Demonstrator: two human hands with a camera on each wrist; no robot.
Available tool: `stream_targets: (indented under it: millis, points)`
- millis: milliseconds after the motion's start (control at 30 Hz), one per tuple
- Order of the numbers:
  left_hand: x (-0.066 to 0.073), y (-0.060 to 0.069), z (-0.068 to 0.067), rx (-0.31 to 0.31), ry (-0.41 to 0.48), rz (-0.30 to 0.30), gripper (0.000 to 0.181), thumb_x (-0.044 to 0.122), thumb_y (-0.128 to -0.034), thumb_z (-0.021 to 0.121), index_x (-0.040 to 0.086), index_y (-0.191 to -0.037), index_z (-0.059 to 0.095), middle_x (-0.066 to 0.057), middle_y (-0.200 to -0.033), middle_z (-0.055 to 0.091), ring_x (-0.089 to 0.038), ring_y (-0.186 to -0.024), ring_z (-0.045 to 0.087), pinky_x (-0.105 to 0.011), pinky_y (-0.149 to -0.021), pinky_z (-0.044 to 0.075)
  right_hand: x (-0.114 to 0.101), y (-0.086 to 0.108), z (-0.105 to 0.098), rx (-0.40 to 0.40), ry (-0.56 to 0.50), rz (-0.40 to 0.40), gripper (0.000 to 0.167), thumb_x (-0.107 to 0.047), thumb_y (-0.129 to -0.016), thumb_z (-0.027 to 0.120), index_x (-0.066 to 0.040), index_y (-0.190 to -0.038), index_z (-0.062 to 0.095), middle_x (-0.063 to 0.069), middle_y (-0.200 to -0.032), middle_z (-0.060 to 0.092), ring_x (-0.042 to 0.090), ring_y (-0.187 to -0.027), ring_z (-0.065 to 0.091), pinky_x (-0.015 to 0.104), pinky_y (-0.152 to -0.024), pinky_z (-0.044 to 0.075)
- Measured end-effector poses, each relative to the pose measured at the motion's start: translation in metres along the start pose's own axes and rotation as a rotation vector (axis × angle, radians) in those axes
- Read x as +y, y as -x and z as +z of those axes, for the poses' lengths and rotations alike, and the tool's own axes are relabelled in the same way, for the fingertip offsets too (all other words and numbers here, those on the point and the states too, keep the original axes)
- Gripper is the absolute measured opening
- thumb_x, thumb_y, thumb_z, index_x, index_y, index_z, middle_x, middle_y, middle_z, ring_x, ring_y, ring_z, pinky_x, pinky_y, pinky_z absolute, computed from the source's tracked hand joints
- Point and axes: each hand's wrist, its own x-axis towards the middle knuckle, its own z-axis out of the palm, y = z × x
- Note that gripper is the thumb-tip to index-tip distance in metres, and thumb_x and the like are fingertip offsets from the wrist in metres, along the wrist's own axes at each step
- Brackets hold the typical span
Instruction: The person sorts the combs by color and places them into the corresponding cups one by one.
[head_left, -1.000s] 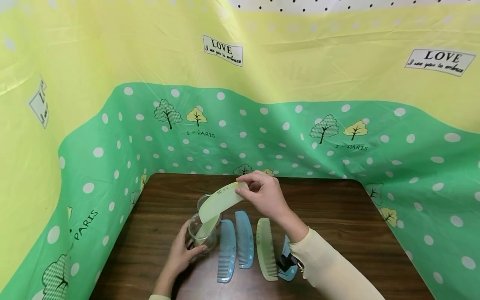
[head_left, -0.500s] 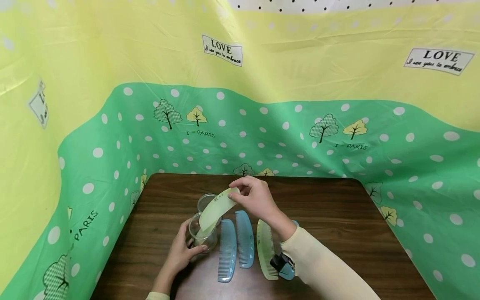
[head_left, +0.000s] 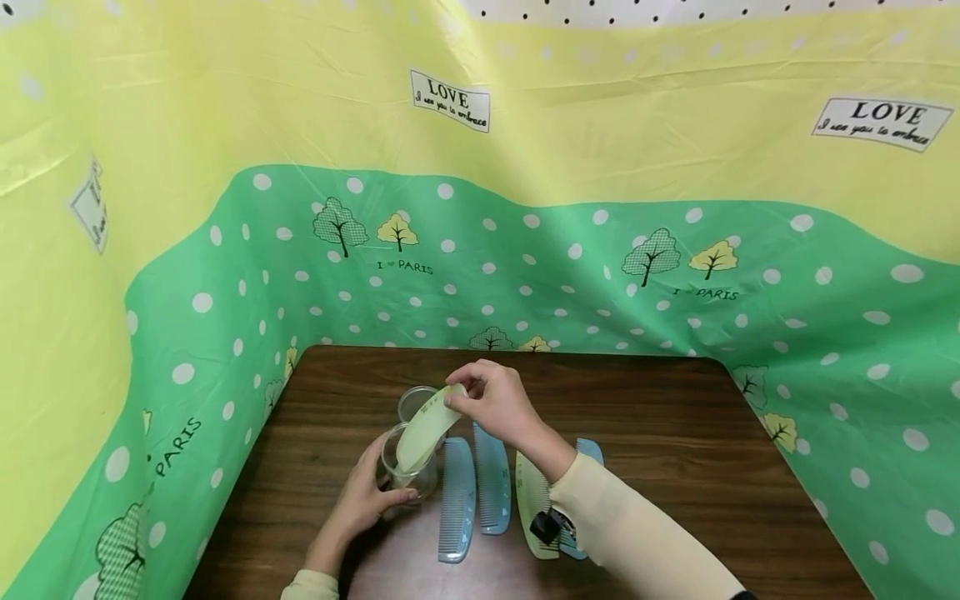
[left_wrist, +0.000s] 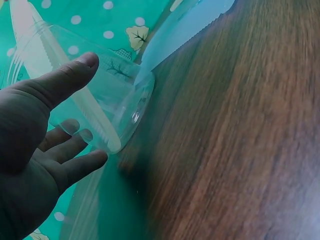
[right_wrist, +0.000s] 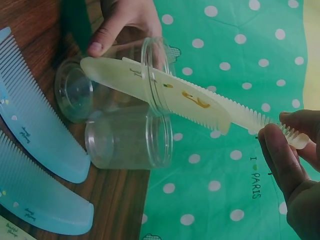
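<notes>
My left hand (head_left: pixel 363 493) holds a clear plastic jar (head_left: pixel 426 482) from its left side, thumb across the near side; the left wrist view shows the fingers round the wall. One pale yellow-green comb (right_wrist: pixel 200 104) stands tilted inside this jar, its upper end past the rim. My right hand (head_left: pixel 497 406) pinches a second pale yellow-green comb (head_left: pixel 430 429) by its upper end. That comb slants down to the left, its lower end within the jar's mouth. In the right wrist view, the held comb's lower part is partly hidden behind the first.
A second clear jar (head_left: pixel 412 402) stands just behind the held one. To the right lie two blue combs (head_left: pixel 456 500) (head_left: pixel 492 483), then a yellow-green comb (head_left: pixel 529 500) and another blue comb (head_left: pixel 590 450), both partly under my right forearm. A patterned curtain (head_left: pixel 525 275) borders the table (head_left: pixel 675 433).
My right hand has moved left and down with its comb, lowering the end into the jar's mouth. The left hand keeps its hold on the jar in nearly the same place.
</notes>
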Motion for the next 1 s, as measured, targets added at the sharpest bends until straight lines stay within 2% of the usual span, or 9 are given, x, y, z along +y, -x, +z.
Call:
stream_targets:
  millis: [233, 600, 1000]
  points:
    - [-0.001, -0.003, 0.000, -0.003, -0.008, 0.014, 0.103, 0.017, -0.0670, 0.098, 0.021, -0.154, 0.043, -0.012, -0.150, 0.048, -0.032, -0.136, 0.048, -0.048, -0.106, 0.051, 0.002, -0.001, 0.012, 0.001, 0.029, -0.002, 0.016, -0.016, -0.088, 0.081, -0.017, -0.103, 0.079, -0.004, -0.088, 0.067, 0.009, -0.073, 0.062, 0.023, -0.065, 0.056]
    - [-0.003, 0.000, 0.000, 0.012, -0.042, 0.023, 0.102, 0.020, -0.0680, 0.097, 0.021, -0.154, 0.042, -0.011, -0.151, 0.049, -0.033, -0.137, 0.049, -0.051, -0.108, 0.048, 0.003, 0.001, 0.025, 0.002, 0.053, 0.006, 0.015, -0.015, -0.088, 0.081, -0.015, -0.104, 0.079, -0.002, -0.088, 0.066, 0.008, -0.073, 0.060, 0.023, -0.064, 0.055]
    - [-0.006, 0.001, 0.001, 0.016, -0.032, 0.043, 0.100, 0.019, -0.0689, 0.097, 0.020, -0.154, 0.043, -0.014, -0.152, 0.048, -0.037, -0.137, 0.048, -0.054, -0.107, 0.049, 0.009, 0.002, 0.039, -0.024, 0.070, 0.013, 0.015, -0.017, -0.091, 0.079, -0.015, -0.105, 0.079, -0.004, -0.086, 0.061, 0.008, -0.068, 0.055, 0.023, -0.059, 0.051]
